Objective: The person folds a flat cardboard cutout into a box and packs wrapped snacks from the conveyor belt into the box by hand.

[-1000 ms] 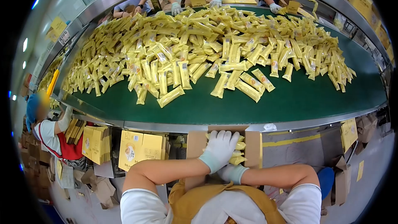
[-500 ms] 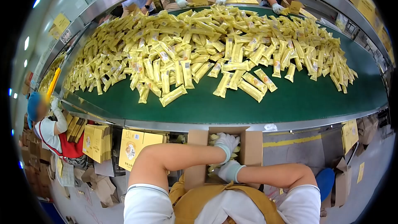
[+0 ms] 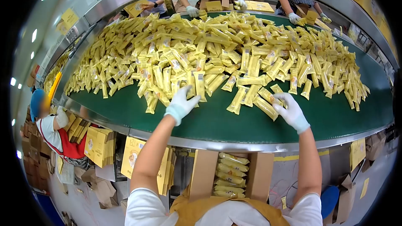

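Both of my hands wear white gloves and reach over the green belt (image 3: 217, 133). My left hand (image 3: 182, 104) has its fingers apart at the front edge of the pile of yellow wrapped packets (image 3: 176, 54), with nothing in its grasp. My right hand (image 3: 291, 111) is spread beside a few loose packets, its fingertips at a yellow packet (image 3: 266, 108). Below, against my apron, stands an open cardboard box (image 3: 260, 175) with a stack of several yellow packets (image 3: 230, 173) inside.
Flat yellow cartons (image 3: 133, 157) stand left of the box, with more cartons (image 3: 99, 146) beyond. A co-worker (image 3: 50, 129) in a blue cap is at the far left. Other people's gloved hands (image 3: 192, 11) work across the belt. A metal rail (image 3: 234, 145) edges the belt.
My hands have left the box and moved forward over the belt, opening out to either side. The packets in the box are now uncovered. The view has shifted slightly.
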### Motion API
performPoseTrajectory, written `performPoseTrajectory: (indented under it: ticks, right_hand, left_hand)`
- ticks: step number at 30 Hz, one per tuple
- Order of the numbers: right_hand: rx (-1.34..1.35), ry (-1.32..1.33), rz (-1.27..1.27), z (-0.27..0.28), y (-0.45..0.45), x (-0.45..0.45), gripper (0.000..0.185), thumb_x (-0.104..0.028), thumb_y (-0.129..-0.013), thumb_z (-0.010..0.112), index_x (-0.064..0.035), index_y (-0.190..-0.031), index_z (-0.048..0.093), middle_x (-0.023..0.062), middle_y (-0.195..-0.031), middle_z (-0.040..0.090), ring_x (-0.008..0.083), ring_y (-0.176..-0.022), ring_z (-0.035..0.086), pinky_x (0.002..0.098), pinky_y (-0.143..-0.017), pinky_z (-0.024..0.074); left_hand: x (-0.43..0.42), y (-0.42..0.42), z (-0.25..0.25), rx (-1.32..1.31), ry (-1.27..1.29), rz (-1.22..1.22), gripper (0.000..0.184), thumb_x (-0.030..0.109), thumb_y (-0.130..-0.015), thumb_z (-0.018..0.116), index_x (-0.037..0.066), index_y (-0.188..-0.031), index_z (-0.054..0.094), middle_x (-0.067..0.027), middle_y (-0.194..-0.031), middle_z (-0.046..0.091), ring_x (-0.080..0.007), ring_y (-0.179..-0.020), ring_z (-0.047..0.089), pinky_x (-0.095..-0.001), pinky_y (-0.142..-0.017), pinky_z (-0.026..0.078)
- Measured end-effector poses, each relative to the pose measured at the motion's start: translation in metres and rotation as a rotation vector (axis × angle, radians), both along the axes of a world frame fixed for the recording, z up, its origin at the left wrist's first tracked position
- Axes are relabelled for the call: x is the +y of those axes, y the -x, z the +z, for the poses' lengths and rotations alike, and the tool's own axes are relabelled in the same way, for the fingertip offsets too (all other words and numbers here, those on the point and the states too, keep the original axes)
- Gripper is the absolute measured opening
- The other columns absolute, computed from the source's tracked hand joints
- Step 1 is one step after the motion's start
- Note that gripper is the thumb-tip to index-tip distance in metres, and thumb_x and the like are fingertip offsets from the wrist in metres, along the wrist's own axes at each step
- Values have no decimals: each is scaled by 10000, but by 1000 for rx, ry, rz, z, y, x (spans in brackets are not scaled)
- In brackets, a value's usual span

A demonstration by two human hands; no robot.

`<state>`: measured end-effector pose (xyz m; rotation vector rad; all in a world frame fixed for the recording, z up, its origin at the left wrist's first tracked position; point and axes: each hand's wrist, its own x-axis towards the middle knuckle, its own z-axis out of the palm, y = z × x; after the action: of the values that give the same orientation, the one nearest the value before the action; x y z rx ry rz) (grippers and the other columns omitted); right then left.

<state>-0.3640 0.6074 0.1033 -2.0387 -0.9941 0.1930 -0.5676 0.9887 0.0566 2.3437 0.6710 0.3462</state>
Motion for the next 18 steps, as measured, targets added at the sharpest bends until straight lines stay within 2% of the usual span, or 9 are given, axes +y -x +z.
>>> performPoseTrajectory:
  ticks: [1,3,6,7,10,11,14,15,18]
  right_hand:
    - [-21,108,-60,-23,-21,7,535,-373,-877,727,-122,-1327,581,134,-1318,586,349,-1256,529,452,-1079,407]
    - [-158,382,-244,-52,-39,35,693,-518,-840,700,-205,-1426,501,144,-1386,543,416,-1322,448,562,-1108,326]
    - [-242,609,-348,-80,-46,76,876,-700,-783,634,-303,-1523,386,153,-1466,478,492,-1387,335,686,-1114,203]
    - [-245,657,-353,-81,-37,90,927,-755,-763,607,-331,-1547,348,155,-1488,457,513,-1403,298,721,-1110,162]
    - [-296,784,-89,-67,5,118,929,-760,-765,593,-328,-1549,345,171,-1488,454,506,-1399,316,728,-1102,157]
    - [-335,775,-86,-72,16,121,936,-753,-758,606,-332,-1551,339,181,-1481,456,499,-1398,322,721,-1102,167]
    - [-421,761,-7,-83,36,107,938,-708,-746,655,-333,-1545,338,204,-1457,464,497,-1385,337,717,-1088,197]
    - [-428,766,33,-81,41,98,939,-702,-742,663,-332,-1543,340,205,-1462,459,498,-1389,333,717,-1086,200]
    - [-416,702,111,-72,51,69,914,-616,-743,726,-307,-1526,369,203,-1495,422,513,-1405,303,672,-1115,218]
  left_hand:
    - [2,-12,-9,59,-103,89,817,483,-835,731,14,-1447,461,-228,-1398,547,-336,-1293,544,-409,-1061,442]
    - [-5,-41,-17,175,-308,268,957,612,-773,728,81,-1503,410,-236,-1446,499,-343,-1345,497,-461,-1109,387]
    - [-40,-68,-9,369,-400,352,1018,719,-710,692,220,-1538,375,-230,-1520,408,-333,-1389,440,-559,-1159,262]
    - [-42,-72,-24,322,-476,361,906,652,-749,681,327,-1535,369,-217,-1475,437,-339,-1333,473,-612,-1145,224]
    - [-36,-63,-54,235,-430,131,828,562,-779,670,327,-1523,390,-200,-1377,488,-375,-1234,513,-583,-1109,296]
    - [-42,-52,-60,152,-508,77,729,498,-805,653,317,-1482,452,-189,-1290,522,-375,-1179,529,-558,-1066,346]
    - [-52,-24,-53,224,-492,-252,665,484,-810,657,309,-1434,510,-182,-1292,525,-365,-1197,517,-535,-1051,365]
    - [-59,-14,-48,228,-491,-337,624,481,-812,662,305,-1399,546,-181,-1317,518,-371,-1249,483,-512,-1053,361]
    - [-66,14,-36,201,-444,-540,776,586,-746,735,298,-1434,524,-230,-1500,394,-440,-1398,353,-542,-1138,278]
